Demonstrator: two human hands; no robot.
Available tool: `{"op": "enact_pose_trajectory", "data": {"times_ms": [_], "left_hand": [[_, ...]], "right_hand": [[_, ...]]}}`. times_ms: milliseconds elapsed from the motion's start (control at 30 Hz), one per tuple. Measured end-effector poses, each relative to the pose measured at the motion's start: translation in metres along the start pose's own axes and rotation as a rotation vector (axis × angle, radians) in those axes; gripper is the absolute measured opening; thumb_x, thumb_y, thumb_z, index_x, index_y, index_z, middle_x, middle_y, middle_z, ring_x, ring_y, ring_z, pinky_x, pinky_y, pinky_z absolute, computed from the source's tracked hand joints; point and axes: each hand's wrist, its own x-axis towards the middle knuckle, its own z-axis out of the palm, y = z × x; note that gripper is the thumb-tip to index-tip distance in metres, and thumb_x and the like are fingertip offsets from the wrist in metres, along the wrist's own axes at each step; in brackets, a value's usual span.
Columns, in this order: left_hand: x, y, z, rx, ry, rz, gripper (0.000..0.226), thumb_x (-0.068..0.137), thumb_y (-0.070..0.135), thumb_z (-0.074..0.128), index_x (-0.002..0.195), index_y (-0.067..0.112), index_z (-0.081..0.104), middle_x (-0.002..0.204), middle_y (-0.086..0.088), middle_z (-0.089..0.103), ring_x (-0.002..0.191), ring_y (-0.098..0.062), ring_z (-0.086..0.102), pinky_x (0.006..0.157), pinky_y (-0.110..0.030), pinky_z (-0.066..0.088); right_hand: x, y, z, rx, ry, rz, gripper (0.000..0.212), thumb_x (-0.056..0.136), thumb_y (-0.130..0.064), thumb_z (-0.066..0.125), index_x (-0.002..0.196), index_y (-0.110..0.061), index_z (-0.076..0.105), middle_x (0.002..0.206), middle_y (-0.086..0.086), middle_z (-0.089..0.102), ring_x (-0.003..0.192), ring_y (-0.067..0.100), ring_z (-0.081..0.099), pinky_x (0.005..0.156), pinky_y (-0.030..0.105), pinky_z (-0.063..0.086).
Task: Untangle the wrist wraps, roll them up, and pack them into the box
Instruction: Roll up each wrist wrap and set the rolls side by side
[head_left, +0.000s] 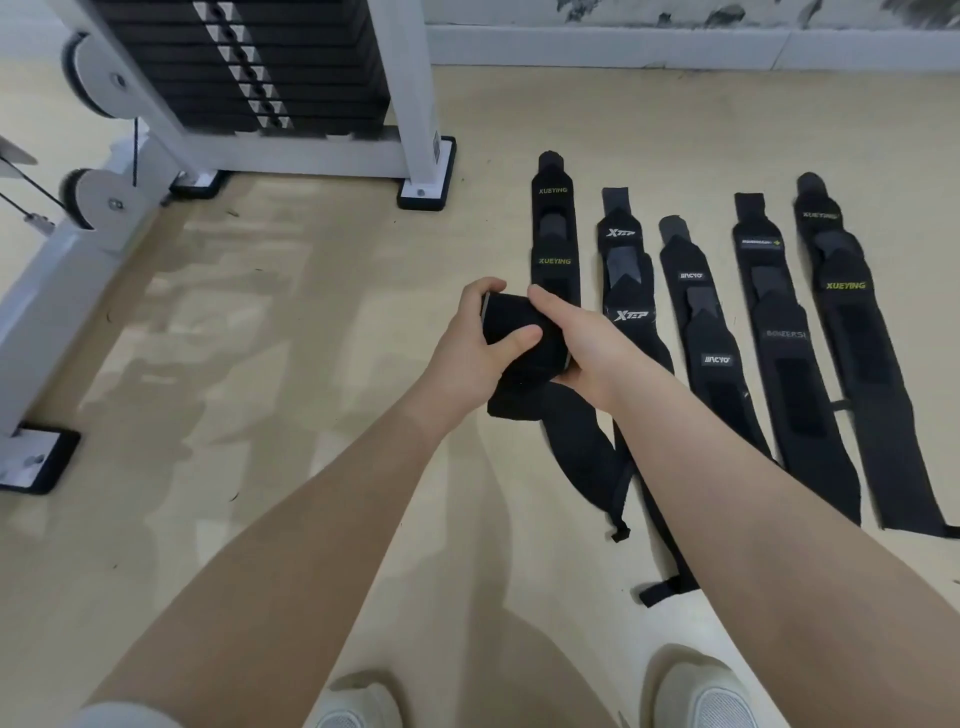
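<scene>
I hold a partly rolled black wrist wrap above the floor between both hands. My left hand grips the roll from the left, thumb across its front. My right hand grips it from the right. The wrap's loose tail hangs down and trails on the floor. Several black wrist wraps lie flat in a row to the right: a XUEYING pair, an XTEP pair, a pair with white logos, another pair and a second XUEYING pair. No box is in view.
A white weight-stack machine with black plates stands at the upper left; its feet and pulleys reach onto the beige floor. A white wall base runs along the top. My shoes show at the bottom edge.
</scene>
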Motion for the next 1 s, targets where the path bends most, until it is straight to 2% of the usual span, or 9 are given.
{"op": "enact_pose_trajectory", "data": {"times_ms": [167, 267, 367, 533, 633, 700, 800, 867, 1000], "left_hand": [[0.001, -0.004, -0.003, -0.058, 0.117, -0.029, 0.044, 0.092, 0.030, 0.059, 0.129, 0.018, 0.040, 0.113, 0.002, 0.056, 0.101, -0.012, 0.058, 0.083, -0.022, 0.050], [-0.003, -0.004, -0.007, -0.119, 0.181, -0.033, 0.040, 0.093, 0.029, 0.058, 0.128, 0.018, 0.042, 0.110, 0.005, 0.057, 0.097, -0.007, 0.058, 0.076, -0.016, 0.048], [-0.010, 0.000, -0.006, -0.203, 0.156, -0.082, 0.037, 0.096, 0.031, 0.053, 0.126, 0.015, 0.041, 0.114, 0.002, 0.056, 0.102, -0.013, 0.058, 0.079, -0.025, 0.052], [-0.017, 0.013, -0.027, -0.361, -0.069, -0.204, 0.029, 0.092, 0.023, 0.059, 0.117, 0.017, 0.046, 0.111, -0.004, 0.060, 0.095, -0.018, 0.065, 0.079, -0.033, 0.056], [-0.021, 0.014, -0.046, -0.230, -0.298, -0.322, 0.041, 0.078, 0.027, 0.073, 0.113, 0.016, 0.054, 0.106, -0.006, 0.067, 0.091, -0.020, 0.068, 0.078, -0.033, 0.055], [-0.025, 0.012, -0.048, -0.227, -0.412, -0.400, 0.048, 0.074, 0.036, 0.069, 0.116, 0.016, 0.056, 0.104, -0.005, 0.069, 0.089, -0.020, 0.068, 0.080, -0.034, 0.053], [-0.028, 0.008, -0.048, -0.376, -0.440, -0.516, 0.040, 0.074, 0.042, 0.065, 0.104, 0.017, 0.062, 0.092, -0.005, 0.070, 0.076, -0.022, 0.065, 0.071, -0.032, 0.051], [-0.030, 0.003, -0.046, -0.436, -0.434, -0.548, 0.039, 0.074, 0.041, 0.069, 0.103, 0.016, 0.063, 0.091, -0.008, 0.071, 0.078, -0.026, 0.066, 0.072, -0.033, 0.051], [-0.034, -0.009, -0.034, -0.542, -0.266, -0.492, 0.047, 0.069, 0.036, 0.066, 0.110, 0.015, 0.061, 0.096, -0.008, 0.071, 0.086, -0.022, 0.067, 0.078, -0.034, 0.055]], "right_hand": [[-0.004, 0.002, 0.002, -0.105, -0.118, -0.181, 0.055, 0.089, -0.020, 0.062, 0.136, -0.021, 0.033, 0.112, 0.001, 0.053, 0.100, 0.019, 0.059, 0.089, 0.038, 0.052], [-0.008, 0.004, -0.002, -0.141, -0.268, -0.204, 0.052, 0.087, -0.006, 0.062, 0.131, -0.020, 0.038, 0.113, 0.005, 0.055, 0.105, 0.026, 0.060, 0.094, 0.048, 0.050], [-0.010, 0.001, -0.006, -0.123, -0.312, -0.228, 0.047, 0.083, -0.001, 0.065, 0.123, -0.017, 0.046, 0.112, 0.009, 0.057, 0.103, 0.029, 0.061, 0.091, 0.049, 0.052], [-0.014, -0.009, -0.013, -0.064, -0.383, -0.183, 0.034, 0.084, 0.000, 0.062, 0.115, -0.012, 0.052, 0.104, 0.007, 0.065, 0.097, 0.022, 0.066, 0.082, 0.034, 0.056], [-0.017, -0.013, -0.019, -0.158, -0.514, -0.074, 0.053, 0.074, -0.005, 0.066, 0.124, -0.014, 0.052, 0.110, 0.007, 0.065, 0.101, 0.023, 0.065, 0.091, 0.037, 0.054], [-0.018, -0.016, -0.021, -0.241, -0.575, -0.031, 0.069, 0.073, -0.002, 0.067, 0.136, -0.020, 0.044, 0.120, 0.010, 0.061, 0.108, 0.026, 0.063, 0.096, 0.037, 0.051], [-0.020, -0.016, -0.016, -0.315, -0.552, -0.037, 0.074, 0.082, 0.006, 0.063, 0.143, -0.025, 0.035, 0.129, 0.015, 0.052, 0.109, 0.025, 0.061, 0.091, 0.030, 0.053], [-0.021, -0.016, -0.011, -0.373, -0.530, -0.080, 0.072, 0.082, 0.005, 0.063, 0.141, -0.028, 0.037, 0.127, 0.012, 0.049, 0.106, 0.025, 0.062, 0.088, 0.031, 0.055], [-0.019, -0.016, 0.000, -0.617, -0.311, -0.284, 0.067, 0.079, -0.015, 0.074, 0.136, -0.030, 0.041, 0.122, 0.001, 0.051, 0.094, 0.017, 0.061, 0.080, 0.027, 0.054]]}}
